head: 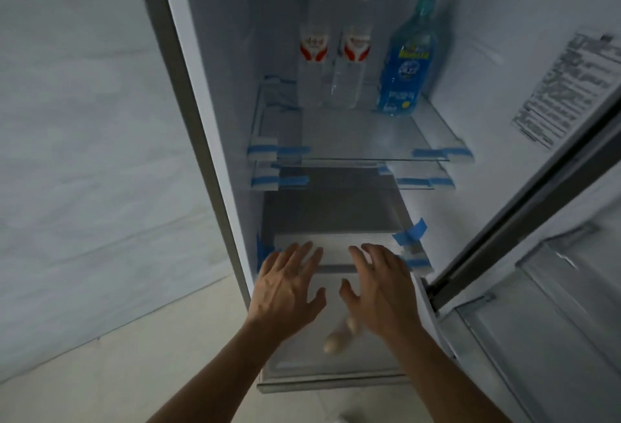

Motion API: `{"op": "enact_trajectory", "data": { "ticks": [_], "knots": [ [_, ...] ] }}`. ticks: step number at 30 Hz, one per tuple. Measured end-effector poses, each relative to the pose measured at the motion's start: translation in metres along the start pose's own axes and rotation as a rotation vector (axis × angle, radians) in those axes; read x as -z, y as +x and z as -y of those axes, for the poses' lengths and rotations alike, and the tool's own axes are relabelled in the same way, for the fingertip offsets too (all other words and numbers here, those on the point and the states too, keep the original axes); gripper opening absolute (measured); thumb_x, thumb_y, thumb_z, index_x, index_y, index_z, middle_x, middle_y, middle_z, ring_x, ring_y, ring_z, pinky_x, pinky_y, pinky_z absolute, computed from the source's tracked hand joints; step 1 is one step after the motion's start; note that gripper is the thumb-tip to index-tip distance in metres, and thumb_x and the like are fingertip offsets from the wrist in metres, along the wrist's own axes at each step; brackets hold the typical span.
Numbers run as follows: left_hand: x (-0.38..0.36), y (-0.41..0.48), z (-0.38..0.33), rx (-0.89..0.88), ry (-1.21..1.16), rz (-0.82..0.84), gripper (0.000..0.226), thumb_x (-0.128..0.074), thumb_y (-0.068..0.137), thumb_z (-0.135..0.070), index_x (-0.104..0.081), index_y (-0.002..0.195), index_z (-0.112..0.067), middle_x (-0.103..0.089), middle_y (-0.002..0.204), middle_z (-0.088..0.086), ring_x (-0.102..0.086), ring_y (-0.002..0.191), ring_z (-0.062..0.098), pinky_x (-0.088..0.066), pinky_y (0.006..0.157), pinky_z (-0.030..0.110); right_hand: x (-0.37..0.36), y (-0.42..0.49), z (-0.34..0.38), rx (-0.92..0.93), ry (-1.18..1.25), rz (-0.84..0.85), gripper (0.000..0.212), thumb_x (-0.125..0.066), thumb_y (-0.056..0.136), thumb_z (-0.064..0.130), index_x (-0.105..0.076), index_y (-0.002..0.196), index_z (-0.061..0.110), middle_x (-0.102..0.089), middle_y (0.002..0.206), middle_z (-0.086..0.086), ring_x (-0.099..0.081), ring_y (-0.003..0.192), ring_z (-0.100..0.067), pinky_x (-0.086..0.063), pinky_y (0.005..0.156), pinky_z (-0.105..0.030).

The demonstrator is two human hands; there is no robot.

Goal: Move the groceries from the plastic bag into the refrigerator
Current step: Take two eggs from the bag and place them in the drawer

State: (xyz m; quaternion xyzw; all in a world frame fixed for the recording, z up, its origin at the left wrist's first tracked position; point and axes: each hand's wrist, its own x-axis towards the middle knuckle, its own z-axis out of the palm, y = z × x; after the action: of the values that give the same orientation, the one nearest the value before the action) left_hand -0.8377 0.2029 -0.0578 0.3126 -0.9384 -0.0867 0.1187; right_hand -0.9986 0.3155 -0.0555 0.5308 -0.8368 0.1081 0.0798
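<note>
Groceries in white open refrigerator [228, 86]: two clear plastic bottles with red-and-white labels [349, 86] and blue plastic bottle [405, 62], upright at back of top glass shelf [363, 140]. Pale rounded item [341, 335], blurred, lies in white bottom drawer [336, 375]. Left hand [289, 291] and right hand [379, 291] spread flat, empty, above drawer front; contact unclear. Bottles likely heavy, rigid, slick: wrap at label. Pale item probably light: cup from underneath. Bag not visible.

At frame centre the upper glass shelf [353, 136] is open in front; two clear bottles [349, 62] and a blue bottle [405, 62] crowd its back.
</note>
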Motion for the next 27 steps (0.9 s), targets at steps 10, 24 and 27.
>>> {"op": "enact_trajectory", "data": {
  "ticks": [10, 24, 27],
  "knots": [
    [0.014, -0.004, -0.02, -0.171, -0.023, 0.018, 0.076, -0.038, 0.09, -0.068, -0.017, 0.154, -0.034, -0.023, 0.163, -0.003, -0.021, 0.15, 0.022, -0.005, 0.116, 0.037, 0.039, -0.046, 0.0, -0.128, -0.056, -0.027, 0.062, -0.058, 0.082, 0.056, -0.057, 0.132, 0.02, -0.062, 0.129, -0.008, -0.059, 0.12, -0.027, -0.052, 0.095, -0.045],
    [-0.002, -0.038, -0.177, -0.594, -0.117, 0.053, 0.071, -0.052, 0.081, -0.067, -0.047, 0.14, -0.027, -0.056, 0.142, 0.001, -0.054, 0.129, 0.023, -0.038, 0.11, 0.047, 0.1, -0.206, -0.064, -0.566, -0.134, -0.141, 0.061, -0.056, 0.082, 0.06, -0.062, 0.128, 0.021, -0.068, 0.126, -0.008, -0.063, 0.117, -0.029, -0.051, 0.099, -0.047],
    [-0.006, -0.066, -0.228, -0.712, -0.136, 0.038, 0.07, -0.065, 0.077, -0.062, -0.056, 0.135, -0.025, -0.063, 0.135, 0.002, -0.062, 0.121, 0.024, -0.043, 0.103, 0.045, 0.119, -0.266, -0.068, -0.675, -0.168, -0.149, 0.058, -0.048, 0.084, 0.057, -0.061, 0.128, 0.022, -0.066, 0.127, -0.007, -0.061, 0.119, -0.029, -0.049, 0.101, -0.047]
  ]
}}
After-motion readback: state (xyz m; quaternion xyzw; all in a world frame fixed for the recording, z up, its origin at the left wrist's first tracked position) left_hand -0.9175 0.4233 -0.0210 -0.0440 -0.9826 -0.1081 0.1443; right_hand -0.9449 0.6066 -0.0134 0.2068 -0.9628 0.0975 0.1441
